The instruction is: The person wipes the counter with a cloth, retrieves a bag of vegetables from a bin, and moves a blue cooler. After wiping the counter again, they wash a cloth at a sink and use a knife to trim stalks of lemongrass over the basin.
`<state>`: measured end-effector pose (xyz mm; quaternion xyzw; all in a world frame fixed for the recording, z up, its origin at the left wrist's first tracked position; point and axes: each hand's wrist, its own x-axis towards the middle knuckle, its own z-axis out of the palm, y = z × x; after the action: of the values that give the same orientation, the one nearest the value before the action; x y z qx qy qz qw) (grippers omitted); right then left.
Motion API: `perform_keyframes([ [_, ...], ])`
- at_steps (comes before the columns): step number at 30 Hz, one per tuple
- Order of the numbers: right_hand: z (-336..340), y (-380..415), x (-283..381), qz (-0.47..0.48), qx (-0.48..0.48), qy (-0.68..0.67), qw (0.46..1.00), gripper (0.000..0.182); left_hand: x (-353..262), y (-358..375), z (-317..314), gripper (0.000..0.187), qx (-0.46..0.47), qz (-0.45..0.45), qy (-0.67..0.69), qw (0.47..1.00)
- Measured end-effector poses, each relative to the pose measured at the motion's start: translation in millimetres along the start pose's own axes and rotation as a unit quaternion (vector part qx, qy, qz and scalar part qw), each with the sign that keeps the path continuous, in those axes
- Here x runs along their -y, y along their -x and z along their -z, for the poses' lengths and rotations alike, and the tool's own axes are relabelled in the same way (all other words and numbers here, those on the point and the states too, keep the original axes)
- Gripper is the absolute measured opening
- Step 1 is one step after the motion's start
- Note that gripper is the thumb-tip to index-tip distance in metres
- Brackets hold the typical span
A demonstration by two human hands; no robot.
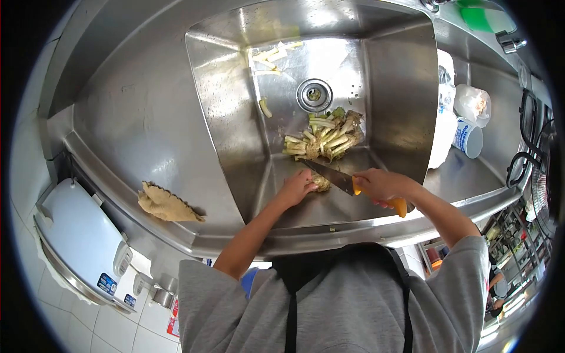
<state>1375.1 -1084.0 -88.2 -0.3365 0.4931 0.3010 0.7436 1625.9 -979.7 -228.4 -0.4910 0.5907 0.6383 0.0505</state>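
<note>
In my right hand (pixel 379 185) is a kitchen knife (pixel 331 175), gripped by its orange handle, the blade slanting up to the left. My left hand (pixel 296 187) is closed on a pale, rooty vegetable stump (pixel 321 183) low in the sink, and the blade passes right over it. Just beyond the knife tip lies a heap of cut vegetable stumps (pixel 329 136), with pale green stalk ends and brownish roots. Loose pale stalk pieces (pixel 271 57) are scattered at the sink's far left, and one short piece (pixel 265 107) lies nearer the drain.
The steel sink (pixel 397 88) has a round drain (pixel 314 95). A brown cloth (pixel 168 203) rests on the left counter. White plastic bags (pixel 472 105) and a blue-and-white tub (pixel 468 139) stand on the right. A light-blue lidded bin (pixel 85 226) is at lower left.
</note>
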Motion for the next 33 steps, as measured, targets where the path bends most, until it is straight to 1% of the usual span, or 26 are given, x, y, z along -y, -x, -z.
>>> perform_keyframes([
  [1, 3.0, 0.2, 1.8, -0.006, 0.012, -0.005, 1.000, 0.032, -1.1, -1.0, 0.2, 0.026, 0.000, 0.000, 0.000, 1.000],
  [3, 5.5, -3.4, 4.4, -0.014, 0.026, -0.009, 1.000, 0.032, -3.1, -1.3, -2.5, 0.022, -0.002, -0.029, -0.008, 1.000],
  [5, 9.0, -15.9, 6.7, -0.046, 0.061, -0.031, 0.997, 0.032, -4.3, -5.0, -3.7, 0.021, -0.005, -0.023, -0.017, 1.000],
  [6, 9.6, -21.7, 7.0, -0.047, 0.063, -0.031, 0.996, 0.032, -3.3, -3.2, -6.0, 0.020, -0.003, -0.012, -0.025, 1.000],
  [8, 9.6, -34.2, 7.3, -0.009, 0.069, 0.011, 0.998, 0.029, 1.3, -3.4, -6.4, 0.021, -0.001, -0.026, -0.024, 0.999],
  [10, 3.3, -42.1, 6.8, -0.016, 0.070, -0.014, 0.997, 0.029, -1.3, -6.9, -3.7, 0.022, -0.002, -0.046, -0.023, 0.999],
  [12, -9.8, -54.1, 6.4, -0.021, 0.078, -0.040, 0.996, 0.029, -2.8, -2.1, -4.2, 0.022, 0.016, -0.014, -0.024, 0.999],
  [15, -20.0, -70.6, 4.5, -0.014, 0.070, -0.028, 0.997, 0.031, -3.3, -1.4, -3.6, 0.024, 0.025, -0.014, -0.040, 0.999],
  [17, -26.1, -75.3, -2.0, -0.034, 0.060, -0.037, 0.997, 0.030, 1.5, -1.1, -8.1, 0.025, 0.026, -0.015, -0.047, 0.998],
  [19, -25.0, -65.4, -1.6, -0.032, 0.052, -0.028, 0.998, 0.030, -0.6, -5.5, -6.5, 0.026, 0.025, -0.020, -0.056, 0.998],
  [21, -30.1, -51.3, -3.2, -0.032, 0.053, -0.019, 0.998, 0.030, -3.3, -0.2, -7.6, 0.027, 0.052, 0.039, -0.082, 0.995],
  [22, -28.1, -43.0, -6.5, -0.023, 0.051, -0.006, 0.998, 0.030, -5.7, -2.4, -5.5, 0.027, 0.051, 0.036, -0.081, 0.995],
  [24, -26.8, -20.7, -14.9, -0.014, 0.049, 0.005, 0.999, 0.030, -9.1, -2.6, -1.9, 0.031, 0.089, 0.045, -0.079, 0.992],
  [25, -24.9, -7.7, -18.4, -0.007, 0.031, 0.046, 0.998, 0.030, -9.9, -2.6, -0.6, 0.031, 0.087, 0.045, -0.080, 0.992],
  [26, -23.5, 5.6, -20.1, 0.000, 0.013, 0.087, 0.996, 0.030, -11.1, -2.0, -0.2, 0.035, 0.093, 0.024, -0.102, 0.990],
  [27, -22.8, 22.5, -19.7, 0.001, 0.011, 0.085, 0.996, 0.030, -13.1, -3.4, 0.2, 0.040, 0.102, 0.002, -0.126, 0.987],
  [28, -22.1, 41.3, -17.9, -0.025, -0.008, 0.104, 0.994, 0.030, -18.5, -7.7, 3.1, 0.040, 0.102, 0.001, -0.126, 0.987],
  [29, -20.8, 51.0, -18.2, -0.050, -0.030, 0.124, 0.991, 0.029, -24.1, -16.8, 8.6, 0.049, 0.155, 0.017, -0.169, 0.973],
  [30, -20.6, 51.9, -21.3, -0.048, -0.033, 0.125, 0.990, 0.029, -27.9, -23.3, 13.6, 0.057, 0.206, 0.033, -0.211, 0.955],
  [31, -19.9, 51.9, -24.8, -0.052, -0.027, 0.129, 0.990, 0.028, -17.9, -30.2, 10.6, 0.057, 0.203, 0.032, -0.214, 0.955],
  [33, -14.9, 55.1, -23.8, -0.061, -0.018, 0.123, 0.990, 0.027, 3.5, -47.9, 8.3, 0.069, 0.177, 0.082, -0.116, 0.974],
])
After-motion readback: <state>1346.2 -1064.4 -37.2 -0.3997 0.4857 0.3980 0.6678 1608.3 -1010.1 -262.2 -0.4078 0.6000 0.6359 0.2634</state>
